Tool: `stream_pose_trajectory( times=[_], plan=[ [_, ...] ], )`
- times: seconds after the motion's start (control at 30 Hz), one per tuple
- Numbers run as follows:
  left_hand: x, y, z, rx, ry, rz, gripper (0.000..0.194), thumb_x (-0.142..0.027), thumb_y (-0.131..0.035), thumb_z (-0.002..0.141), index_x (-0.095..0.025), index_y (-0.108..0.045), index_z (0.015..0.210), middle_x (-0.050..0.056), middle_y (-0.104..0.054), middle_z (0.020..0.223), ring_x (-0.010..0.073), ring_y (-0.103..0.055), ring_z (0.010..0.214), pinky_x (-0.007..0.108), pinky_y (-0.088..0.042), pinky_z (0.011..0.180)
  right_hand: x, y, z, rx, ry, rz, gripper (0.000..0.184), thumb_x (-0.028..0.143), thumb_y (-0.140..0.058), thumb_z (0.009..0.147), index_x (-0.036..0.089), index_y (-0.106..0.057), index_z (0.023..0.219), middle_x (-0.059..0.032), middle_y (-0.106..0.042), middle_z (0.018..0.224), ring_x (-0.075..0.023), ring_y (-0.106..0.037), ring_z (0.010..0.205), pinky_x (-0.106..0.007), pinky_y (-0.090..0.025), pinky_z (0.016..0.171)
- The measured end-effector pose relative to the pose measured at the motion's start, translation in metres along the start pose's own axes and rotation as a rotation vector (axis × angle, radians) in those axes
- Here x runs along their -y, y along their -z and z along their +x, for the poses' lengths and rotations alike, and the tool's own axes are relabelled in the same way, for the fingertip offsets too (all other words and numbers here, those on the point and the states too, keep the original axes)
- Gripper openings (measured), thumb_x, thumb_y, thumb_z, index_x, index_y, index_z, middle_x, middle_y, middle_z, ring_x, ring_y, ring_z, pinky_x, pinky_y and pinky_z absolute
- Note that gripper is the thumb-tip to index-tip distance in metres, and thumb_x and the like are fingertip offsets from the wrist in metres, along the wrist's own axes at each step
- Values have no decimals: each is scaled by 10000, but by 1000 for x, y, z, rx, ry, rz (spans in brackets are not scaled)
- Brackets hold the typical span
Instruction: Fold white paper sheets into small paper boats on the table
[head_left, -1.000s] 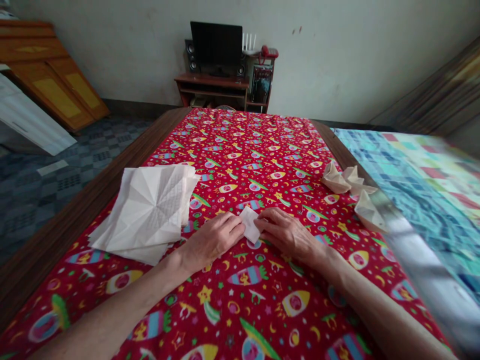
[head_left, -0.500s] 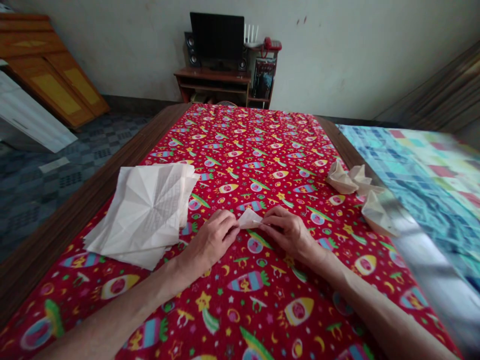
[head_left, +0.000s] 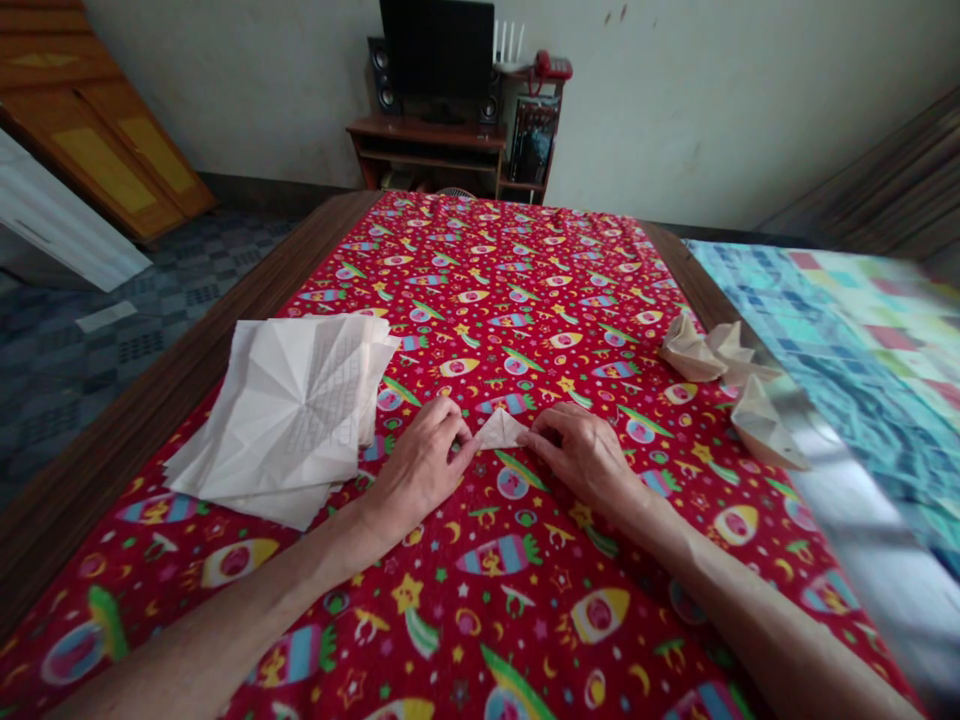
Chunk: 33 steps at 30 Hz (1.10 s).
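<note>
head camera, single view | from: the person's head, above the red rocket-printed cloth (head_left: 491, 610) | facing: forward and down, along the cloth to the pale wall (head_left: 720, 120) | range: bare left hand (head_left: 426, 455) and bare right hand (head_left: 581, 452) near, mid-frame; black rectangular flat-screen monitor (head_left: 437, 48) far, at top edge

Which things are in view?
table: one, brown, middle
cloth: one, red patterned, on table
folded paper: one, white, centre
paper stack: one, white, left
paper shapes: three, cream, right
desk: one, brown, back
monitor: one, black, desk
speakers: two, black, desk
router: one, white, desk
telephone: one, red, desk
computer: one, black, desk
cabinet: one, orange, left
furniture: one, white, left
bedding: uncounted, multicoloured, right
left hand: one, bare, touching paper
right hand: one, bare, touching paper
</note>
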<state>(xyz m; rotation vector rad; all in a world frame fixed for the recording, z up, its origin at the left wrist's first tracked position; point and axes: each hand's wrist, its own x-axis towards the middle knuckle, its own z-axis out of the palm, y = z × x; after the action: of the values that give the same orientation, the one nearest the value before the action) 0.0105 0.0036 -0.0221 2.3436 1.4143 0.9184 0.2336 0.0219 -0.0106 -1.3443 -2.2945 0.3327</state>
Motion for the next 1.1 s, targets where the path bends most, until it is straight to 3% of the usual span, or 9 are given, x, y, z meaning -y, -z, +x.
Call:
stream_pose_trajectory(
  times=[0.23, 0.3, 0.4, 0.47, 0.57, 0.73, 0.87, 0.97, 1.1],
  plan=[
    [0, -1, 2, 3, 21, -2, 116, -149, -572, 836, -179, -508, 744, 24, -504, 827, 176, -537, 803, 322, -485, 747, 2, 4, 6, 67, -18, -82, 222, 352, -601, 861, 201, -576, 702, -5, -611, 700, -133, -532, 642, -245, -342, 580],
    [-1, -1, 2, -25, 27, 22, 50, -163, -579, 836, -182, -534, 846, 32, -519, 869, 188, -551, 849, 327, -497, 768, 3, 6, 7, 83, -14, -96, 213, 350, -599, 862, 202, -582, 710, -7, -615, 705, -135, -535, 649, -244, -338, 579],
    [-6, 0, 1, -39, -40, 135, 319, -153, -532, 869, -201, -507, 1184, 86, -543, 1140, 234, -526, 1074, 396, -469, 919, 3, 6, 7, 92, -4, -95, 209, 347, -592, 867, 203, -582, 716, -6, -618, 703, -131, -534, 641, -242, -333, 571],
    [-11, 2, 0, 44, -172, 231, 474, -92, -448, 890, -234, -413, 1341, 82, -481, 1347, 255, -420, 1250, 454, -384, 1030, 2, 6, 7, 84, 4, -80, 227, 353, -564, 885, 201, -579, 718, -9, -616, 700, -130, -536, 638, -242, -344, 579],
    [-18, 5, -3, 210, -335, 304, 557, -40, -357, 890, -215, -327, 1417, 45, -413, 1454, 237, -263, 1383, 508, -230, 1122, 3, 6, 5, 67, 11, -63, 285, 390, -506, 918, 196, -576, 721, -20, -611, 701, -132, -544, 649, -244, -370, 604],
    [-23, 8, -8, 334, -289, 301, 558, -96, -344, 911, -181, -250, 1455, 57, -318, 1509, 211, -216, 1415, 508, -149, 1146, 8, 4, 3, -10, 1, -64, 272, 407, -520, 911, 190, -584, 760, -41, -625, 719, -160, -564, 676, -265, -419, 612],
    [-23, 9, -11, 338, -270, 277, 495, -234, -363, 958, -191, -279, 1444, 68, -306, 1513, 213, -219, 1415, 494, -144, 1151, 13, -1, -7, -64, 192, -128, 214, 249, -440, 949, 149, -618, 1015, -132, -665, 1050, -239, -592, 958, -375, -492, 800],
    [-24, 8, -11, 342, -254, 272, 466, -287, -378, 965, -193, -333, 1418, 78, -323, 1505, 209, -224, 1414, 485, -161, 1151, 15, -5, -20, 44, 458, -144, 383, 146, -345, 956, 108, -469, 1316, -154, -501, 1365, -266, -435, 1271, -475, -414, 1011],
    [-24, 7, -11, 340, -249, 299, 483, -278, -372, 965, -181, -301, 1433, 71, -280, 1523, 200, -204, 1420, 476, -165, 1151, 13, -5, -34, 151, 444, -150, 525, 130, -324, 949, 85, -239, 1465, -144, -313, 1494, -232, -242, 1399, -463, -330, 1113]
  ],
)
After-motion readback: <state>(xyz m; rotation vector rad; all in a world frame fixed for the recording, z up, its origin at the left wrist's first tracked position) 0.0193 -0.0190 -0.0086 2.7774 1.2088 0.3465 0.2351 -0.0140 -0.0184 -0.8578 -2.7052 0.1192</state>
